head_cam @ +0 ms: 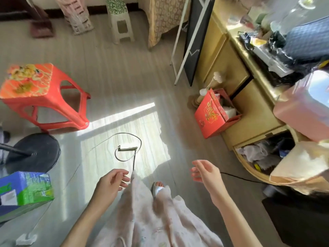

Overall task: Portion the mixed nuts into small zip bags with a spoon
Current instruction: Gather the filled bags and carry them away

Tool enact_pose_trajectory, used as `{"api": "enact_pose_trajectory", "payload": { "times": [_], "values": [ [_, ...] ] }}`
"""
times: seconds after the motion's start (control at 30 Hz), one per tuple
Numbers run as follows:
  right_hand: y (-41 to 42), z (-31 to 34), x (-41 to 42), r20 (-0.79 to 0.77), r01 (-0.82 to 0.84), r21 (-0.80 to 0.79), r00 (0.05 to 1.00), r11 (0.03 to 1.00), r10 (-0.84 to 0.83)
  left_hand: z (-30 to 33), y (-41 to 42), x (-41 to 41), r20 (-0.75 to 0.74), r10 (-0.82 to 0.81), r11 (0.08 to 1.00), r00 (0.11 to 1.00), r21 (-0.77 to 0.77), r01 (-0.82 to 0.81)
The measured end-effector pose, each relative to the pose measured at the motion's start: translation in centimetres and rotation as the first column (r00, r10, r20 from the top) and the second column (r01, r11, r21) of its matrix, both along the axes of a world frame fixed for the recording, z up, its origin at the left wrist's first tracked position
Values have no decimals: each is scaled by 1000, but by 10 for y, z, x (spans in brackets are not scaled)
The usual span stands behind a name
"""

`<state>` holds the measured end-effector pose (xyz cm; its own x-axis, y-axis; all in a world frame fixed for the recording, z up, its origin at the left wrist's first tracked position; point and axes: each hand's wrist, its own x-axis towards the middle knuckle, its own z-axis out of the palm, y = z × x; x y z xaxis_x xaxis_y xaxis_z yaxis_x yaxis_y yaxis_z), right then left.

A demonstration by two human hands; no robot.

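A person stands on a pale wood-look floor point(110, 72), both bare hands raised in front and holding nothing. The left hand point(111, 182), at about 7 o'clock, has a loose, relaxed grip with the fingers lightly curved; the right hand point(204, 172), at about 5 o'clock, has its grip spread, the fingers apart. The nuts, zip bags and spoon of the task cannot be made out anywhere in view.

Open floor runs from the hands up to 12 o'clock, with a bright patch of sunlight point(124, 136) at the centre. In that patch lies a white power strip point(128, 148) with its cable point(128, 139) looped around it. One slippered foot point(159, 188) shows below a pale pink garment point(142, 216) at 6 o'clock.

The room's edges are crowded. A red plastic stool point(46, 97) stands at 9 o'clock, a dark round fan base point(33, 152) below it, and a green and blue carton point(25, 188) at 8 o'clock. A white stool point(121, 24) stands at 12 o'clock. Along the right, from 1 to 4 o'clock, runs a yellow counter point(249, 111) heaped with blurred clutter, a pink box point(302, 111) on it at 3 o'clock. A red cardboard box point(213, 114) sits on the floor, touching the counter's front, and an open lower shelf holds crumpled bags point(258, 152).
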<state>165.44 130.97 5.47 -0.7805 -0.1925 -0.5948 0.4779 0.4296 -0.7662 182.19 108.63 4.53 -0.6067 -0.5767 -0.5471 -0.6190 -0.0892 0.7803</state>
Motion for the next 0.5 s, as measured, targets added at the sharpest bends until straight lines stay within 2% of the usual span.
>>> {"api": "enact_pose_trajectory", "payload": {
  "times": [0.27,0.4,0.5],
  "values": [
    [-71,-13,-111,40,-78,25,996,997,77,-12,-61,-92,1,262,964,965,48,-262],
    [-121,-21,-176,57,-90,31,995,995,88,-22,-114,-157,2,277,960,961,47,-276],
    [-169,-21,-228,43,-86,35,996,996,84,-22,-166,-215,16,202,979,979,4,-202]
  ]
}}
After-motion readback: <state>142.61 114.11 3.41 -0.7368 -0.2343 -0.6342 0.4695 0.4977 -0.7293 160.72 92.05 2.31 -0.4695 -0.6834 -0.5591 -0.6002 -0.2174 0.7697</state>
